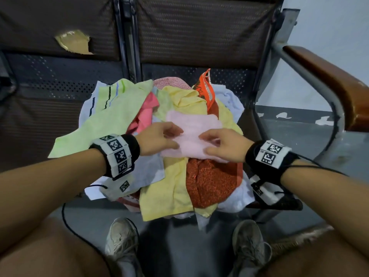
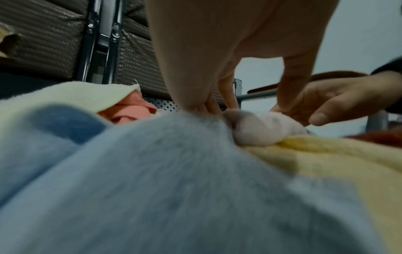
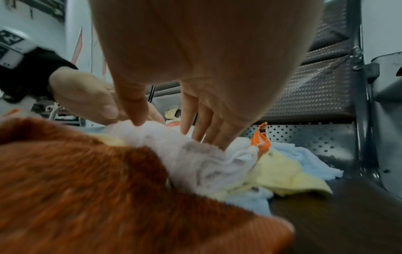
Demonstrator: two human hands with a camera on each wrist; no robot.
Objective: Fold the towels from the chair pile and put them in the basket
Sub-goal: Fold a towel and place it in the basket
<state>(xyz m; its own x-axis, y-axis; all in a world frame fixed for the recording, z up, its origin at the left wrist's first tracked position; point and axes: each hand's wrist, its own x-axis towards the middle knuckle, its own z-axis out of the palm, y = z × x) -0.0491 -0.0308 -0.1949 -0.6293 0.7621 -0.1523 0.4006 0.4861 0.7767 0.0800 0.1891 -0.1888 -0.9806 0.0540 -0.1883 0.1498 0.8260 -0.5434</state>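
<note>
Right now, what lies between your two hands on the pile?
In the head view, only the pale pink towel spans the gap between the left hand and right hand; both hands' fingers touch it.

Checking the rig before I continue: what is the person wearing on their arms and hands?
Hands bare, no sleeves. The left wrist carries a black band ringed with white blocks of black square code markers; the right wrist has the same. A thin black cable trails from each, with a small white-and-black unit under each forearm.

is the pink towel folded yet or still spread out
Partly folded: the pink towel lies doubled in layers atop the pile, both hands at its near edge.
</note>
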